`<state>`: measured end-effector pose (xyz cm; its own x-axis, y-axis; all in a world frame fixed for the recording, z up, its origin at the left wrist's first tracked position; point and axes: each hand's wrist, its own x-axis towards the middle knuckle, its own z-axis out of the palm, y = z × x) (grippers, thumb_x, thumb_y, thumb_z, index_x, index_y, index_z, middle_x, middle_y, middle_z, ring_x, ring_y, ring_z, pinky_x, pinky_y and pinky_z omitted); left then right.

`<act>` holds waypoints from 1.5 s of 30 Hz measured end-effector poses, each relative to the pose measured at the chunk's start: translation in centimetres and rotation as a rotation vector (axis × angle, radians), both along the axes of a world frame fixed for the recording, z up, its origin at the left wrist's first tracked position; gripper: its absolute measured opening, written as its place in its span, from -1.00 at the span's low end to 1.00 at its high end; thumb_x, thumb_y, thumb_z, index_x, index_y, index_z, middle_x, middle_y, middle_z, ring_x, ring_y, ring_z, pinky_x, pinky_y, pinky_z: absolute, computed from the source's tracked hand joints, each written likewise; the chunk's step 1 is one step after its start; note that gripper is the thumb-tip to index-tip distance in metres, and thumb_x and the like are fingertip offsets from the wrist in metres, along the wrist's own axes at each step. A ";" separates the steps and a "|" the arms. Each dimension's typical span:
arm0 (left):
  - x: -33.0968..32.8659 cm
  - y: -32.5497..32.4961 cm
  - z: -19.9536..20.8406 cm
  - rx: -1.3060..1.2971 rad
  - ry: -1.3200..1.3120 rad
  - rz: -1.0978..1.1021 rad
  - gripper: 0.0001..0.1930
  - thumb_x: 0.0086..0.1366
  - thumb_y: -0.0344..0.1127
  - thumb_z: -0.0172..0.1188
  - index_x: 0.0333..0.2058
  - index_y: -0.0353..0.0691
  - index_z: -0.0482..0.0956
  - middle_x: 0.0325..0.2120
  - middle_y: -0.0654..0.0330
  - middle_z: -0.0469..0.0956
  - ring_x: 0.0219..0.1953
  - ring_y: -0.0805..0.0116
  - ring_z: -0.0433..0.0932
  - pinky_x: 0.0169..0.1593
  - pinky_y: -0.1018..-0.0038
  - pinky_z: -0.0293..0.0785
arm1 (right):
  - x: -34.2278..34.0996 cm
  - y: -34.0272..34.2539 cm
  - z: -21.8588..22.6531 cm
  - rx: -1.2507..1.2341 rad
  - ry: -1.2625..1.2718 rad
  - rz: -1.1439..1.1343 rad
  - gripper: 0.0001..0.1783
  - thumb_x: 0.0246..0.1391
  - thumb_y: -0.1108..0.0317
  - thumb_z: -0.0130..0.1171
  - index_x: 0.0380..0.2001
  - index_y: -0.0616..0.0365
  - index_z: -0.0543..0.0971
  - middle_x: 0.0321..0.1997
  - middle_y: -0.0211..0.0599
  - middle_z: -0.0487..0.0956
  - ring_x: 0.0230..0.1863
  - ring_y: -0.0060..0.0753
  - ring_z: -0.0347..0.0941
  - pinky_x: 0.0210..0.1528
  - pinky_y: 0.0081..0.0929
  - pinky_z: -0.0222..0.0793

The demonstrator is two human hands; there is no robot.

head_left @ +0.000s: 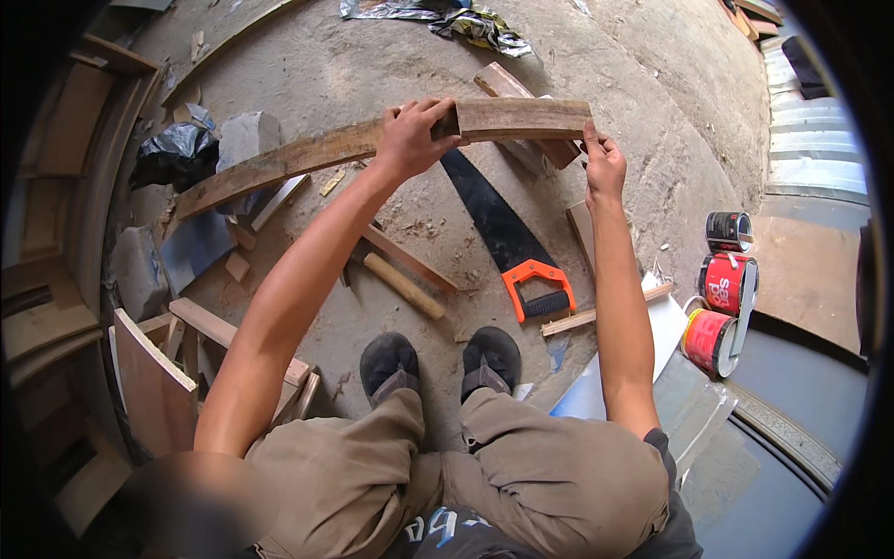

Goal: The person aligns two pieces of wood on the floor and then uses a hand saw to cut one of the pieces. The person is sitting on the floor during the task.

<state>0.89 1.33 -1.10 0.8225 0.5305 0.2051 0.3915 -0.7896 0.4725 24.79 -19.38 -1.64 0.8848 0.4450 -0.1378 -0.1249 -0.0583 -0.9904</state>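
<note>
A short piece of wood (pixel 523 119) spans my two hands. My left hand (pixel 410 138) is closed round its darker left end, directly over a long wooden plank (pixel 279 170); whether it also grips that plank I cannot tell. At the other end, the fingers and thumb of my right hand (pixel 603 166) pinch the piece's corner. Below my left hand lies a handsaw (pixel 498 219) with an orange and black handle, its blade tip partly hidden by the hand. The long plank's left part passes over a grey concrete block (pixel 248 140).
Under the short piece is a wooden offcut (pixel 507 84). A round wooden handle (pixel 403 285) lies before my feet. Several cans, including a red one (pixel 726 282), stand at right. Wooden boards (pixel 154 368) lean at left, near a black plastic bag (pixel 175 156). Crumpled foil (pixel 480 28) lies at the back.
</note>
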 end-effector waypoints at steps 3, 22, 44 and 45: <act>-0.1 -0.1 0.1 -0.010 -0.005 -0.005 -0.30 0.13 0.10 0.37 0.20 -0.05 0.46 0.10 0.22 0.52 0.15 0.30 0.44 0.22 0.23 0.10 | 0.1 -0.1 -0.2 -0.013 -0.030 0.001 -0.45 0.11 -0.01 0.37 -0.15 0.32 0.56 -0.22 -0.30 0.61 -0.15 -0.57 0.45 -0.02 -0.60 0.30; -0.1 -0.5 0.4 0.067 -0.023 -0.016 -0.35 0.21 0.06 0.31 0.20 -0.09 0.43 0.08 0.20 0.52 0.15 0.25 0.45 0.23 0.21 0.15 | 0.0 0.6 1.2 -0.241 -0.174 -0.014 -0.49 0.12 -0.05 0.31 -0.28 0.27 0.55 -0.37 -0.27 0.61 -0.32 -0.56 0.45 -0.25 -0.58 0.36; -5.9 2.8 1.2 0.195 0.126 -0.024 -0.28 0.20 0.13 0.31 0.27 -0.02 0.35 0.25 0.19 0.34 0.34 0.21 0.25 0.40 0.01 -0.04 | -1.5 -0.1 0.3 -0.234 -0.677 -0.232 -0.36 0.15 -0.06 0.25 -0.02 0.33 0.44 0.07 0.07 0.42 0.15 -0.12 0.35 0.20 -0.24 0.27; -7.0 2.9 1.5 0.190 0.133 -0.003 -0.29 0.21 0.11 0.31 0.26 -0.04 0.35 0.25 0.18 0.34 0.33 0.20 0.26 0.40 0.03 -0.03 | -3.7 -0.1 1.2 -0.173 -0.894 -0.244 -0.40 0.16 -0.01 0.25 0.00 0.32 0.42 0.11 0.08 0.38 0.19 -0.07 0.31 0.24 -0.21 0.24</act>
<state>-6.06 4.26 0.39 0.8503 0.4904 0.1910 0.4380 -0.8607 0.2596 21.08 -19.45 -0.49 0.7603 0.2700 0.5908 0.6492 -0.2861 -0.7047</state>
